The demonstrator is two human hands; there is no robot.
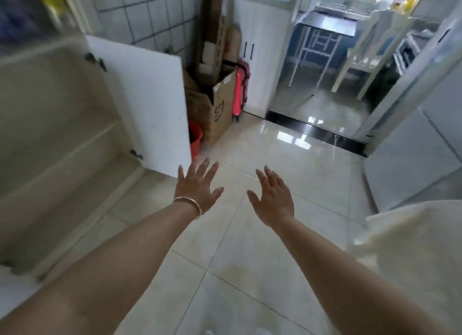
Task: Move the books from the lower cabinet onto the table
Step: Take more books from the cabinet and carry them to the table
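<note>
Both arms reach forward over the tiled floor [250, 234]. The left hand [197, 187], with a bangle [188, 203] at the wrist, has its fingers [200, 167] spread straight and released, holding nothing. The right hand [272, 197] is just beside it, apart from it, fingers likewise straight and released, palm turned inward.

At the left stands the lower cabinet [50, 134], blurred, with its white door [142, 104] swung wide open; the door's lower far corner ends just above and beyond the left hand. The cabinet's interior shows a shelf edge and a bottom board, and no books can be made out there; blur makes it hard to tell.

Past the door, against the tiled wall, sit a red bucket [196, 139], a cardboard box [215, 107] and a pink case [241, 92], crowded together. A dark threshold [315, 132] crosses the floor ahead, and beyond it a worktop [330, 26] on thin white legs stands with a chair [362, 57] near it. A white appliance [412, 147] edges the right side, leaving a broad strip of bare floor between it and the cabinet.
</note>
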